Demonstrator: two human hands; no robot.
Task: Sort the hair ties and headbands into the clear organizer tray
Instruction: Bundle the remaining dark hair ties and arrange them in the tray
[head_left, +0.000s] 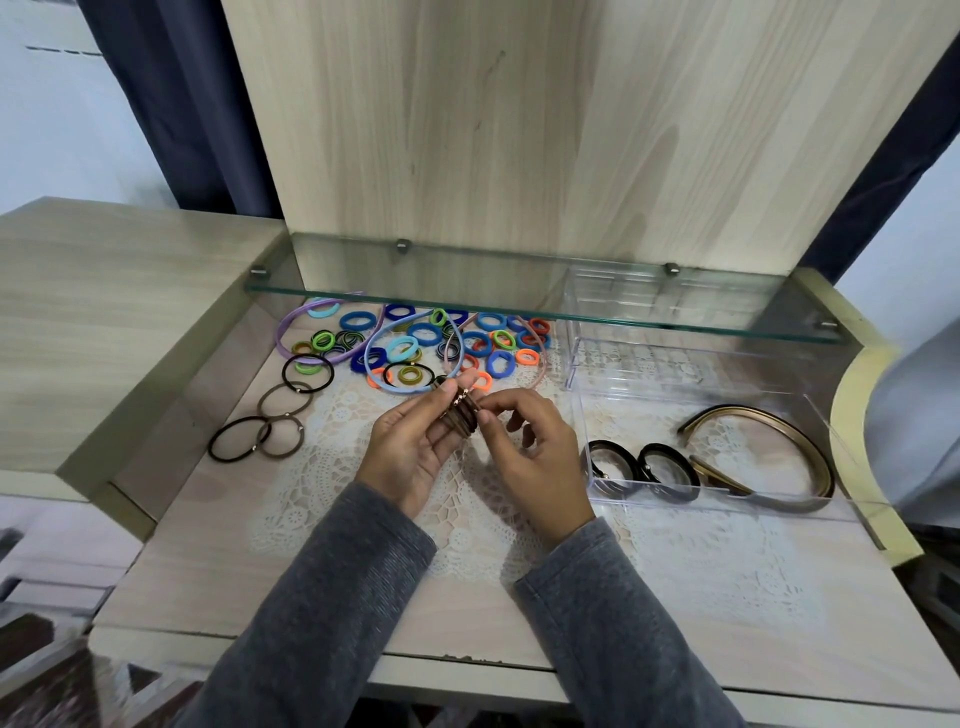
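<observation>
Gripped by the left hand (410, 452), a bunch of brown hair ties (460, 418) is held above the middle of the surface (218, 561) and pinched at its edge by the right hand (524, 447). The bunch should be kept stacked and carried right into the clear tray (649, 415), beside the black ties (667, 470). Thin brown loops, coppery beads; count blurred, maybe four.

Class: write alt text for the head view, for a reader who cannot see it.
Left hand and right hand hold a bundle of brown hair ties over a lace-covered desk. Colourful hair ties lie behind; the clear organizer tray, right, holds two black ties and a bronze headband.
</observation>
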